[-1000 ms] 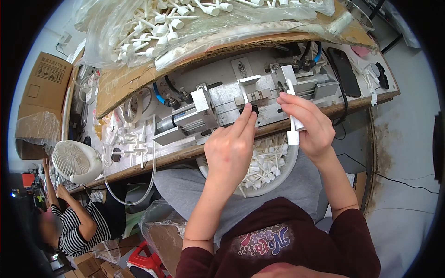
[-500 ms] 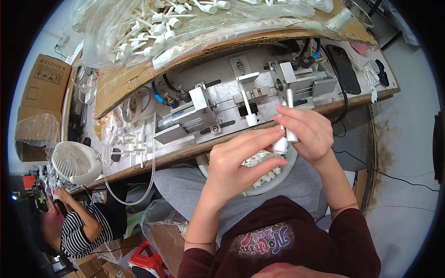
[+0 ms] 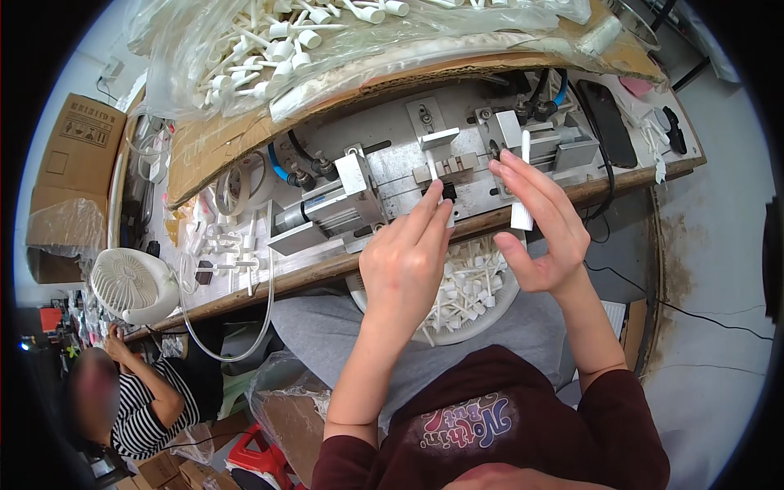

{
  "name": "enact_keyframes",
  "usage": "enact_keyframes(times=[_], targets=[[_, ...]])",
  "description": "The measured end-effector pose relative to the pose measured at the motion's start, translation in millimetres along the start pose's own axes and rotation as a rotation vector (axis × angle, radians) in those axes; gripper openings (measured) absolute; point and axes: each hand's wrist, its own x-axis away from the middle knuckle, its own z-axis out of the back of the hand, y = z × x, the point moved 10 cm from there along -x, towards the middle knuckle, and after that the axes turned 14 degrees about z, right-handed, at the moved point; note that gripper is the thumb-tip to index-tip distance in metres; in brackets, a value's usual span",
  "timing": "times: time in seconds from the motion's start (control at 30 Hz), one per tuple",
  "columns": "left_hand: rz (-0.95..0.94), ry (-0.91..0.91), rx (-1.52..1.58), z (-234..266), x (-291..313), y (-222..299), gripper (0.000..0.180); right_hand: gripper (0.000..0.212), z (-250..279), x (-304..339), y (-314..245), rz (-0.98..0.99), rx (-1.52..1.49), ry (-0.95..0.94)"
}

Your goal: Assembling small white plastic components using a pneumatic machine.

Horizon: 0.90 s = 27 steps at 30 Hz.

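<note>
My left hand [image 3: 404, 265] reaches over the bench edge. Its fingertips close on the lower end of a white plastic stick piece [image 3: 433, 167] standing in the metal clamping fixture [image 3: 459, 167]; the piece's wide end is hidden under the fingers. To the right, my right hand [image 3: 545, 220] holds another white piece [image 3: 521, 216] with a ribbed cylindrical end, between thumb and fingers, its thin stem pointing up past the fingertips. Below both hands, a round white basket [image 3: 467, 336] full of small white pieces rests on my lap.
Metal cylinder units [image 3: 335, 204] flank the fixture. Cardboard [image 3: 237, 147] carries a plastic bag of white pieces [image 3: 282, 53] above it. A small white fan [image 3: 135, 286] stands left; a black phone [image 3: 604, 122] lies right. A person in stripes [image 3: 151, 400] sits lower left.
My left hand has moved left and up from beside my right hand to the piece in the fixture. The piece it held is out of its fingers. My right hand has shifted slightly right.
</note>
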Motion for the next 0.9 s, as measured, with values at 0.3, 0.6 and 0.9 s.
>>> enact_keyframes(times=[0.3,0.6,0.9], targets=[[0.024,-0.071,-0.098,-6.4,-9.1,2.7,0.027,0.047,-2.9,6.0,6.9,-0.067,-0.073,0.001],[0.054,-0.060,0.003,-2.9,-6.8,-4.5,0.026,0.032,-16.1,-1.6,0.2,-0.093,-0.020,-0.166],[0.091,-0.480,0.288,-7.8,49.6,-0.2,0.024,0.016,-59.7,-1.9,-10.1,0.050,0.191,-0.508]])
